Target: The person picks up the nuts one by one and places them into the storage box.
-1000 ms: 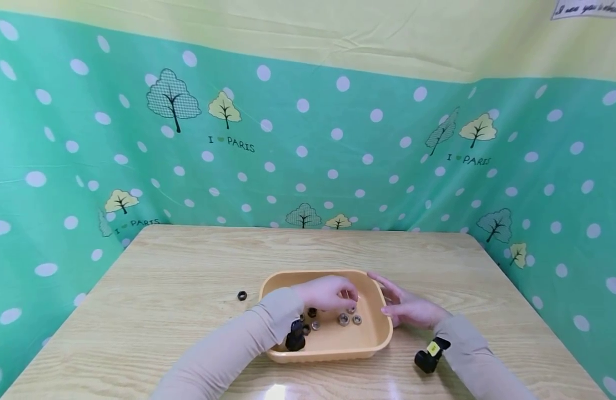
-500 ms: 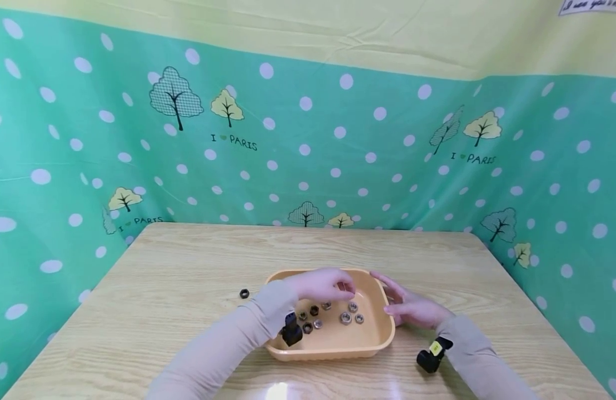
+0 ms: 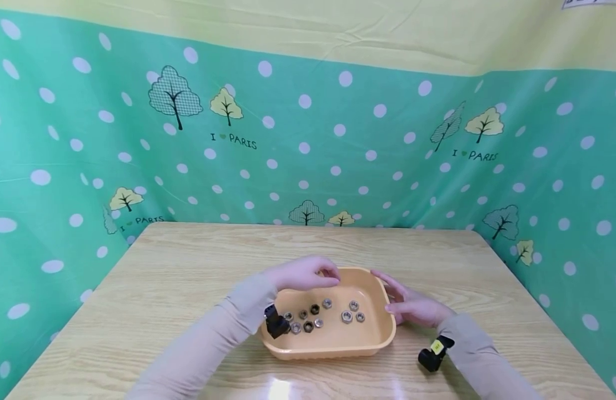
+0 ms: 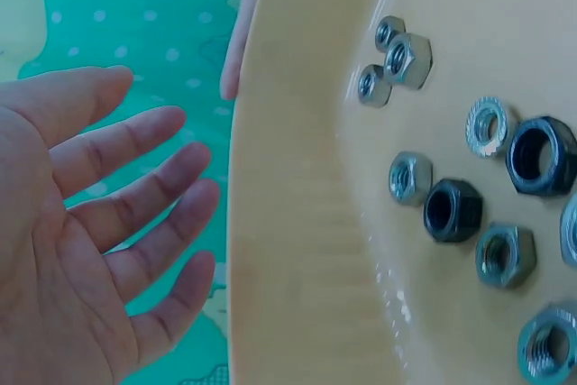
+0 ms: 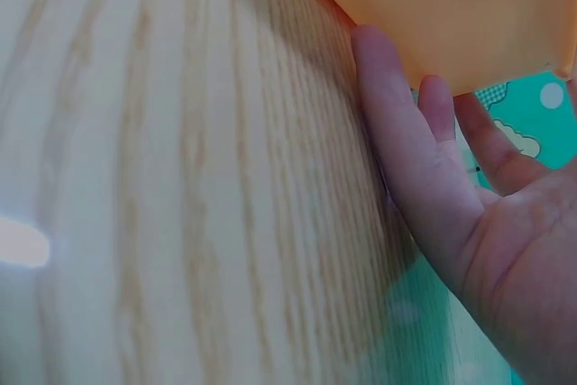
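A shallow orange-beige plastic bin (image 3: 332,351) holds several hex nuts, some silver and some black. A few silver nuts (image 3: 346,317) sit towards its right side, while the others, including a black nut (image 3: 315,309), lie left of centre. Over the bin's back rim hovers my left hand (image 3: 308,274); in the left wrist view its fingers (image 4: 135,200) are loosely spread and hold nothing. My right hand (image 3: 415,308) rests against the outside of the bin's right wall. The right wrist view shows its thumb (image 5: 388,87) touching that wall, with the fingers extended.
The bin stands on a light wood-grain table (image 3: 213,250). Behind and beside it hangs a green cloth (image 3: 288,166) with white dots and printed trees. Each wrist wears a small black camera (image 3: 276,322).
My left hand has risen out of the bin and moved left and back, uncovering more nuts. Its sleeve now hides the black nut seen earlier on the table. My right hand has stayed at the bin.
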`<state>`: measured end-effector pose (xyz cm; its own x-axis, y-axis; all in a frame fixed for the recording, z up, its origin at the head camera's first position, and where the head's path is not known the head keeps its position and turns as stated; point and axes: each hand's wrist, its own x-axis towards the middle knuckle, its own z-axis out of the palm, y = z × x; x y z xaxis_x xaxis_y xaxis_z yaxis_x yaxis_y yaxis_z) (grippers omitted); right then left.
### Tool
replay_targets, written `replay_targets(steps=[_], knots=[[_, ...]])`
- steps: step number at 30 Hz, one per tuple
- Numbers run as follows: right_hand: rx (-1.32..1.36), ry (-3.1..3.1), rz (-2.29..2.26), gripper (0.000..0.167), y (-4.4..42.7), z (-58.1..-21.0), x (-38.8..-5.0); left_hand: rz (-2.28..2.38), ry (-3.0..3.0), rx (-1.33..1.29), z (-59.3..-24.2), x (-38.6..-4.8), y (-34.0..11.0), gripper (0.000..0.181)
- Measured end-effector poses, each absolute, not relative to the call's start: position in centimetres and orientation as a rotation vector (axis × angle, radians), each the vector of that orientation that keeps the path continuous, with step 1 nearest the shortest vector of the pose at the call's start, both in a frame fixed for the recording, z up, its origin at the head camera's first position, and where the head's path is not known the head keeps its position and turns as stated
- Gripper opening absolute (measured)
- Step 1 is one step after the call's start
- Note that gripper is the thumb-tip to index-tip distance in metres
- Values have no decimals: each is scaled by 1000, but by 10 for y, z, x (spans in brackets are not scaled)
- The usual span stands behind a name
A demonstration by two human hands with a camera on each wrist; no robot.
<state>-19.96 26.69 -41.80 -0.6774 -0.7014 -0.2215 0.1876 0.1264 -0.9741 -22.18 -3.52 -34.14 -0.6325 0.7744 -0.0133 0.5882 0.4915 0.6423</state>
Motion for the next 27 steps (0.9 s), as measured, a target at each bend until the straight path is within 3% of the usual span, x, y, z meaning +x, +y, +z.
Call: replay_targets(steps=[13, 27], knots=[[-512, 1719, -1629, 84, 267, -418, -200, 977, 2478, 1030, -330, -211, -74, 33], [-536, 1687, -1652, 84, 267, -419, -200, 1175, 2539, 953, -340, -201, -106, 32]])
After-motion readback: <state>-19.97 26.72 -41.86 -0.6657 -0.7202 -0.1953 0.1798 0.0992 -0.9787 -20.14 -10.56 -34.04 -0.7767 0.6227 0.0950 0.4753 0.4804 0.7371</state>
